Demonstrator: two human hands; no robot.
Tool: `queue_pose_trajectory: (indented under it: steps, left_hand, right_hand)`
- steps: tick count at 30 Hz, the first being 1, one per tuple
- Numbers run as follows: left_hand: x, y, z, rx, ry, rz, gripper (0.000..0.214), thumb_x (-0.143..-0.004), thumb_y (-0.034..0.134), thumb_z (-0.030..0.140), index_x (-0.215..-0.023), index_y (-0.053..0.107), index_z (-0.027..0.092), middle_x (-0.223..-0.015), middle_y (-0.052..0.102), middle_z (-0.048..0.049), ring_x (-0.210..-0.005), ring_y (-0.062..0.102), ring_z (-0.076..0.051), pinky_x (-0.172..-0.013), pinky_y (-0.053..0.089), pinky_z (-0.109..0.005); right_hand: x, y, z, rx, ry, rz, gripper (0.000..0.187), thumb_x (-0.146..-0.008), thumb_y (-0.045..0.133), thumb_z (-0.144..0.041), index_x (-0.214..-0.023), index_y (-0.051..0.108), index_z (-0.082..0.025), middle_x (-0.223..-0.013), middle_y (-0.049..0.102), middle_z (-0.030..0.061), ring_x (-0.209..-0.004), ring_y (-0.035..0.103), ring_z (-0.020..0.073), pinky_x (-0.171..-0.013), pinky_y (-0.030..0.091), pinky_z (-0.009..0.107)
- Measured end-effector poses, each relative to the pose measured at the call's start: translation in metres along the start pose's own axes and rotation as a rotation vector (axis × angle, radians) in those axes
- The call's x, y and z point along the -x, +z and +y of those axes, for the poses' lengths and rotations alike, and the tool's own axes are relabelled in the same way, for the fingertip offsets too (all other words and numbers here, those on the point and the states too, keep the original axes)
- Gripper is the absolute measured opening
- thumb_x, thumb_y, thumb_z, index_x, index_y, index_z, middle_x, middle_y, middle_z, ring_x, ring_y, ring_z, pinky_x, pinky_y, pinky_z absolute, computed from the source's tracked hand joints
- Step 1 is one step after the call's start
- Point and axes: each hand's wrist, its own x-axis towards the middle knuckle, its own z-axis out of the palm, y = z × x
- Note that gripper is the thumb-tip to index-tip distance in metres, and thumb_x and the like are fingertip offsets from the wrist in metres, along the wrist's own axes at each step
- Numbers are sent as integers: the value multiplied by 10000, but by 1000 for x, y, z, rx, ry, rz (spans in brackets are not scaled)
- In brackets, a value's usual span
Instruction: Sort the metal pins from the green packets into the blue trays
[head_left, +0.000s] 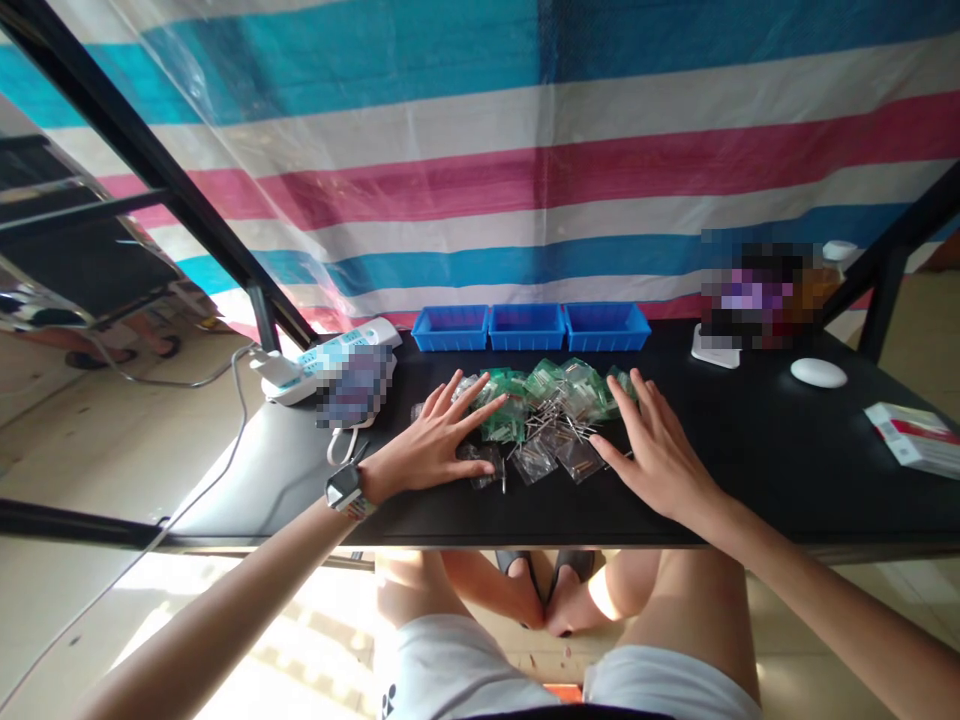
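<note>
A pile of small clear and green plastic bags [504,412] lies on the black table [450,515]. Loose thin metal pins [553,418] are heaped in its middle, and some bags hold small metal pieces. At the pile's left side my left hand [439,435] is open, fingers spread, over or touching a few bags; a watch [346,488] is on that wrist. My right hand [660,455] is open too, fingers apart, with its fingertips by the green bags at the right edge. Neither hand grips anything. Some bags are partly hidden under the fingers.
Three blue bins [526,328] stand in a row behind the pile. To the left are a power strip [345,345] with a plugged-in charger and a blurred item. At right are a white mouse [819,373], a small box [915,438] and blurred objects. Another person's feet show far left.
</note>
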Motion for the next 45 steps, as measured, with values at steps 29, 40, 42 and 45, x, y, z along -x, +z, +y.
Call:
queue_pose_trajectory:
  steps: [29,40,42,45]
  left_hand:
    - [-34,51,98,-147,-316,254,877,-985,566,650,-1689,268,220,-1774,142,-171,-1609,52,-529,-1188,230,-812]
    - [-24,42,90,-174,-224,284,902,-976,492,739,-1695,285,234,-1787,105,-131,-1610,-58,-527,-1243,102,-779]
    - [-12,39,85,-176,-122,253,929,-950,503,776,-1697,277,272,-1791,96,-111,-1610,-55,-530,-1250,94,-767]
    - [4,33,78,-173,2,176,916,-942,515,783,-1696,253,335,-1795,81,-78,-1609,-27,-535,-1249,115,-761]
  right_hand:
    - [-93,32,-2,-405,-546,-303,510,-1059,522,-521,-1505,525,-274,-1526,546,141,-1444,524,319,-1212,443,516]
    - [-105,32,6,-589,-422,-167,409,-1073,489,-370,-1464,555,-269,-1448,625,107,-1374,585,295,-1181,458,504]
    - [-105,32,8,-624,-384,-108,349,-1069,481,-334,-1387,604,-256,-1373,663,105,-1321,614,291,-1150,469,500]
    - [-107,29,10,-639,-339,-42,234,-1034,523,-288,-1201,677,-230,-1214,703,102,-1184,660,286,-1068,497,478]
